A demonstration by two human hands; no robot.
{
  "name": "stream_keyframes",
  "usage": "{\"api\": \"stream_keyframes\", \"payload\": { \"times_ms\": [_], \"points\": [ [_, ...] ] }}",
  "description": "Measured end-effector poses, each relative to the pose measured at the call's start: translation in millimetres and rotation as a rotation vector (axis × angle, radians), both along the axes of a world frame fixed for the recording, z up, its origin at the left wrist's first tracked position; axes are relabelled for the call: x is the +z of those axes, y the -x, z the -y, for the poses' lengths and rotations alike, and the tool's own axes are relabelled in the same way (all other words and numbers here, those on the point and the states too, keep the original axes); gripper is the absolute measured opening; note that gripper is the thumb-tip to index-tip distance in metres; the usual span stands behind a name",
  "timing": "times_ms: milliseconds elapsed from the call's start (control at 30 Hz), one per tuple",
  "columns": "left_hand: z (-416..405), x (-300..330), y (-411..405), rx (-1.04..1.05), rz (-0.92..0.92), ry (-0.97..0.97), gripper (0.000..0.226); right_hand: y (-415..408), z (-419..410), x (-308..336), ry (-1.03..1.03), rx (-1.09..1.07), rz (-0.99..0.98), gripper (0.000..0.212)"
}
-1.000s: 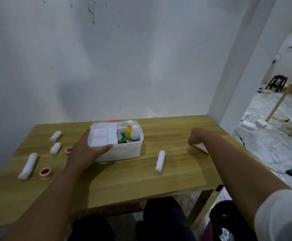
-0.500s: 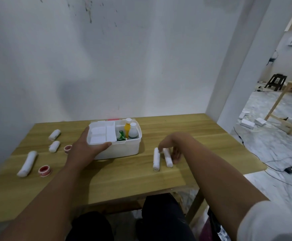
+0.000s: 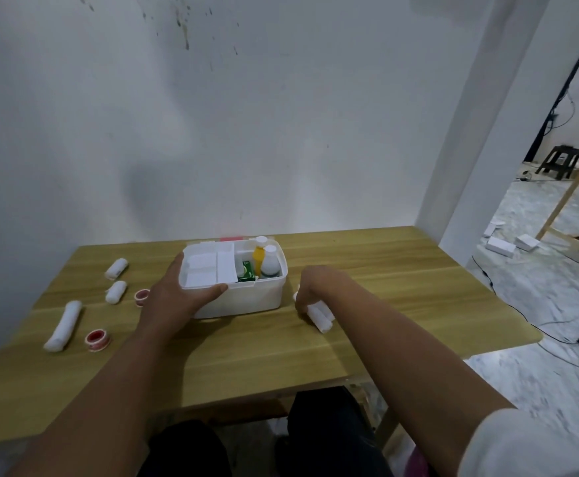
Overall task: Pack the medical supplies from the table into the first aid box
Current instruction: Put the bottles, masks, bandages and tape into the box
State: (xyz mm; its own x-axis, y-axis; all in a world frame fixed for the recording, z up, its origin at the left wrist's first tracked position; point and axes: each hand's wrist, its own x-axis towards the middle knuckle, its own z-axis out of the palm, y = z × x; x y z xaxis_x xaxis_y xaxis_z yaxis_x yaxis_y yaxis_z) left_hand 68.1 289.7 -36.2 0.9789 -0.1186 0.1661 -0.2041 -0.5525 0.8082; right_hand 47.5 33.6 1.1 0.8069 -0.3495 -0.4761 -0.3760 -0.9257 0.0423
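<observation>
The first aid box is being steadied by the left hand, clasped over its near left corner. Two white bandage rolls are being clamped under the right hand, just right of the box.

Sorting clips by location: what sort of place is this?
Probably a bare room in a home or workshop being fitted out: a wooden table against a stained white wall, with cables and small boxes loose on the floor.

White first aid box on wood-grain tan table, yellow bottle inside, red-and-white tape rolls left of box
</observation>
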Motion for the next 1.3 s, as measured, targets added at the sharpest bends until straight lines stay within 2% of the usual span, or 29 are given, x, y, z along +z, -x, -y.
{"api": "stream_keyframes", "payload": {
  "times_ms": [67, 167, 233, 333, 400, 567, 900, 1133, 1300],
  "points": [
    [0.0, 1.0, 1.5, -0.004, 0.0, 0.01, 0.097, -3.6, 5.6, 0.8, -0.013, -0.021, 0.028, 0.045],
    [-0.3, 2.8, 2.8, -0.008, -0.003, 0.006, 0.097, -11.1, 17.1, 13.4, -0.148, -0.097, 0.128, 0.041],
    [0.4, 4.6, 3.3, -0.006, 0.003, 0.008, 0.097, -13.8, 23.8, 27.8, -0.248, -0.128, 0.276, 0.033],
    [-0.1, 3.2, 3.5, -0.014, 0.002, 0.024, 0.098, -18.7, 24.3, 47.9, -0.406, -0.164, 0.543, 0.032],
    [-1.0, 1.1, 2.4, -0.012, 0.001, 0.032, 0.099, -24.2, 17.9, 56.9, -0.488, -0.165, 0.652, 0.033],
    [-1.4, -1.7, -0.9, -0.009, 0.008, 0.028, 0.101, -35.2, -6.3, 50.9, -0.696, -0.175, 0.688, 0.045],
    [-2.4, -8.3, -7.9, -0.003, 0.02, 0.003, 0.097, -31.3, -22.6, 13.7, -0.437, -0.004, 0.928, 0.042],
    [-5.1, -13.9, -14.0, -0.005, 0.017, 0.004, 0.1, -19.9, -23.4, -3.8, -0.297, 0.115, 0.947, 0.042],
    [-4.3, -15.5, -14.3, -0.012, 0.027, 0.007, 0.1, -19.2, -20.4, -6.9, -0.36, 0.209, 0.963, 0.062]
  ]
}}
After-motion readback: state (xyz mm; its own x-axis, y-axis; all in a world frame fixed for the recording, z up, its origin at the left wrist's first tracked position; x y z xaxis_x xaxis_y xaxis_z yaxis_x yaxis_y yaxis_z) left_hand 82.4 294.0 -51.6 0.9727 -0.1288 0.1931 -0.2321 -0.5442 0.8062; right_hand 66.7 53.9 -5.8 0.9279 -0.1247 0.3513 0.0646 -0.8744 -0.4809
